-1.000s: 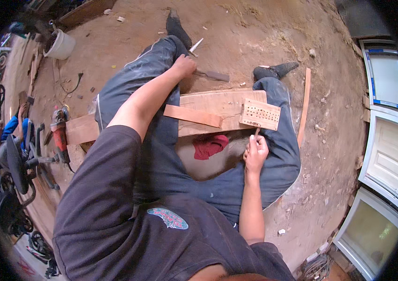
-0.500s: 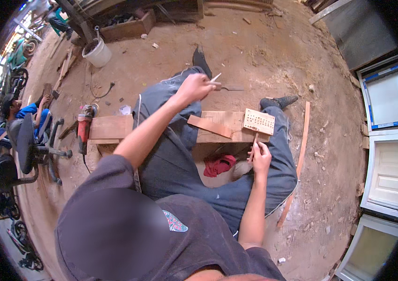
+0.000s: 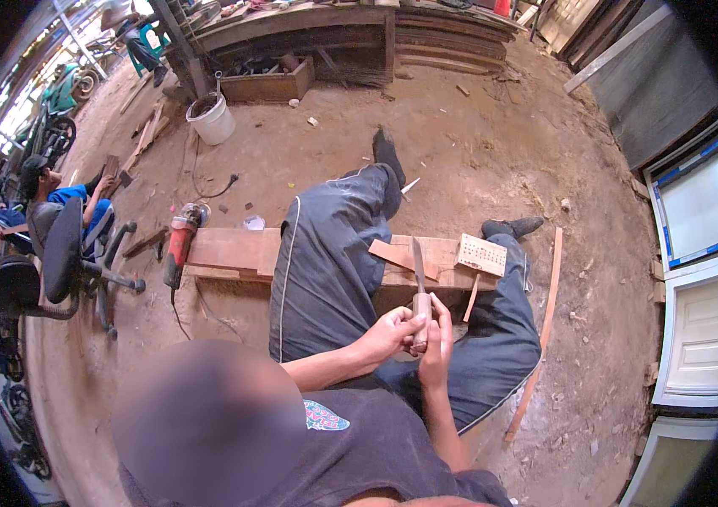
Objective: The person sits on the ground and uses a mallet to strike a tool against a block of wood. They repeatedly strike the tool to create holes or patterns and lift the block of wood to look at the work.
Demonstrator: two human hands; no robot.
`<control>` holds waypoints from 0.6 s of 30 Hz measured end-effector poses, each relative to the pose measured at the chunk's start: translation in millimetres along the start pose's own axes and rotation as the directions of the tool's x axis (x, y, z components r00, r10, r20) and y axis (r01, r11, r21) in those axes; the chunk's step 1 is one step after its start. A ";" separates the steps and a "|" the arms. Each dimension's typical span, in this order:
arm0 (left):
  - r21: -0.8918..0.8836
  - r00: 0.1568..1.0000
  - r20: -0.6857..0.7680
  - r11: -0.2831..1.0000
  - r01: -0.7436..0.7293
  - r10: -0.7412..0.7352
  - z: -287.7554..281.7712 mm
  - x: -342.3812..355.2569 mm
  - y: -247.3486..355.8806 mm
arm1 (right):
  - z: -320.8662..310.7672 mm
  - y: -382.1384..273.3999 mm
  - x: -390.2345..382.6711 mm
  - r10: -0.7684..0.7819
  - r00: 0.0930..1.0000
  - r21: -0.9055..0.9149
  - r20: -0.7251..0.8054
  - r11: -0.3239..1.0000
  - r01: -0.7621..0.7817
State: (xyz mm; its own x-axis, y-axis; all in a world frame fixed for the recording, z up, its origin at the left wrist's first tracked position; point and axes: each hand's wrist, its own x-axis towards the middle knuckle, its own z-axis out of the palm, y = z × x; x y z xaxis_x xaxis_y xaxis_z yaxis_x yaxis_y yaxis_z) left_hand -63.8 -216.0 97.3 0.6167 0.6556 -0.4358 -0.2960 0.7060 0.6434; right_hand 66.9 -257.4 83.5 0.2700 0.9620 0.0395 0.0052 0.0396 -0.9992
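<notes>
Above my lap, my left hand (image 3: 394,336) and my right hand (image 3: 435,348) are closed around the wooden handle of a long-bladed tool (image 3: 418,265), blade pointing away from me. Beyond them, a plank (image 3: 219,251) lies crosswise under my left leg, carrying a thin reddish wood strip (image 3: 393,255) and a small wooden block with rows of holes (image 3: 481,252). A narrow stick (image 3: 469,302) slants toward me from that block's near edge. A pale pointed blade (image 3: 409,187) lies on the floor beside my left foot.
A red angle grinder (image 3: 179,248) with cord, an office chair (image 3: 64,251) and a co-worker in blue (image 3: 63,194) are left. A white bucket (image 3: 211,124) and wooden bench (image 3: 291,29) stand ahead, framed panels (image 3: 693,329) right. A long strip (image 3: 542,346) lies beside my right leg.
My left hand has brought the long-bladed tool back from beside my left foot to my lap. My right hand has let go of the stick and joined it on the handle.
</notes>
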 end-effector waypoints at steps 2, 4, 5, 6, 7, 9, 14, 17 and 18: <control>0.089 1.000 -0.020 0.996 -0.016 0.018 0.5 -1.8 6.4 | 0.7 -40.2 -6.7 0.230 0.970 0.101 0.083 0.966 -0.237; 0.168 1.000 -0.003 0.986 0.007 -0.007 1.6 4.4 12.6 | -7.0 -51.3 -12.8 0.037 0.998 -0.080 0.058 0.996 -0.032; 0.244 1.000 0.006 0.969 0.028 -0.030 2.7 7.6 14.4 | -10.7 -56.5 -15.3 -0.106 0.993 -0.305 0.051 0.945 0.117; 0.249 0.999 0.012 0.968 0.031 -0.035 6.2 10.2 17.1 | -11.2 -63.2 -16.0 -0.242 0.967 -0.512 0.076 0.823 0.246; 0.307 0.997 0.071 0.952 -0.006 -0.017 11.4 13.2 19.2 | -5.9 -75.3 -17.9 -0.270 0.963 -0.569 0.027 0.787 0.237; 0.334 0.981 0.187 0.942 -0.017 -0.048 24.5 12.7 27.4 | -11.0 -82.4 -22.5 -0.300 0.954 -0.599 -0.028 0.768 0.224; 0.448 0.935 0.346 0.889 -0.094 -0.076 32.5 21.8 33.2 | -39.8 -103.0 -19.8 -0.230 0.938 -0.481 -0.258 0.873 0.082; 0.672 0.945 0.314 0.682 -0.290 0.092 26.4 24.3 57.4 | -53.9 -93.9 -14.8 -0.123 0.942 -0.342 -0.313 0.939 0.009; 0.800 0.920 0.335 0.455 -0.391 0.202 19.1 31.1 67.6 | -56.4 -93.7 -13.7 -0.065 0.947 -0.310 -0.316 0.950 -0.038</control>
State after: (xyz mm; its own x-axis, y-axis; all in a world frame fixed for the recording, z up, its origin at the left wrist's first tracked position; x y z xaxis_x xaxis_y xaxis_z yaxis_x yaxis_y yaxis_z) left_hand -50.7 -153.1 139.3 0.7525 0.6558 -0.0602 0.2075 -0.1494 0.9668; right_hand 117.0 -289.5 176.2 0.5592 0.8229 0.1006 0.2927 -0.0824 -0.9526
